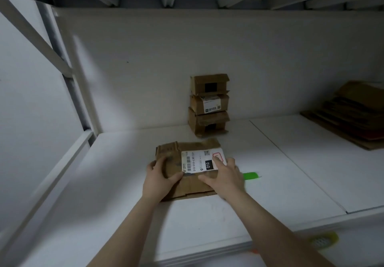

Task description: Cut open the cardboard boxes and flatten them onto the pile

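A flattened brown cardboard box with a white shipping label lies on the white table in front of me. My left hand grips its left edge, thumb on top and fingers curled round the side. My right hand presses flat on the label and the right part of the cardboard. A green box cutter lies on the table just right of my right hand. Three closed cardboard boxes stand stacked against the back wall. A pile of flattened cardboard lies at the far right.
White wall panels close off the back and left. A shelf with beams hangs overhead. A seam runs diagonally across the table to the right of the boxes. Something yellow shows below the table's front edge at the right.
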